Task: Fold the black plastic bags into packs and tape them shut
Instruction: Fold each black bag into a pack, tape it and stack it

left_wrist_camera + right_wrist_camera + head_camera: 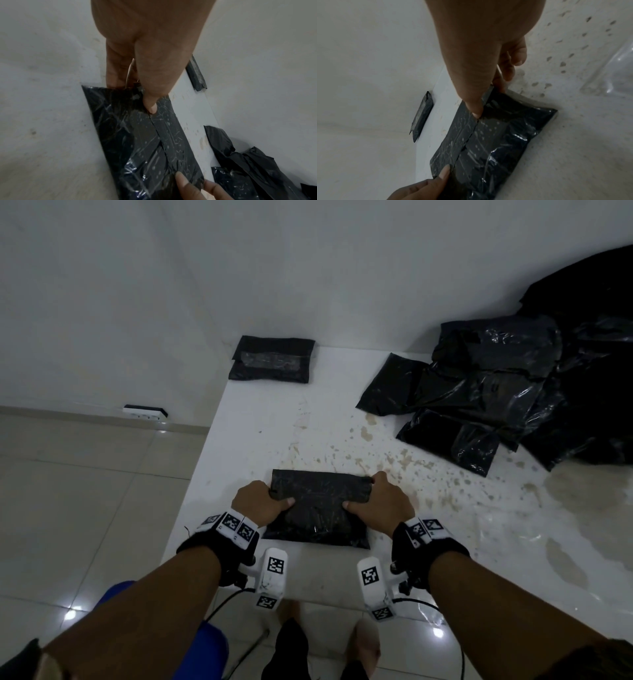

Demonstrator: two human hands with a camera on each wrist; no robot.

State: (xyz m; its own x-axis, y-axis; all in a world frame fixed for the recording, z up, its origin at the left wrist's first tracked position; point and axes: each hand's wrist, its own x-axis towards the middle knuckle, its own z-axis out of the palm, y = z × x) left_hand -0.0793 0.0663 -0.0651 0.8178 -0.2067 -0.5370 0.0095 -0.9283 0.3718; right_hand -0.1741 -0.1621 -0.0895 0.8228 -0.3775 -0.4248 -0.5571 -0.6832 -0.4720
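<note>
Two hands are clamped on one folded bag (318, 508) on the table (445, 542): its left end is pinched by the left hand (258, 503), its right end by the right hand (383, 503), thumbs pressed on top.

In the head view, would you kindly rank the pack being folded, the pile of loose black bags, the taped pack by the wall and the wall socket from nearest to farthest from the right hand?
1. Pack being folded: gripped by the right hand.
2. Pile of loose black bags: back right.
3. Taped pack: far edge, by the wall.
4. Wall socket: far left, off the table.
</note>
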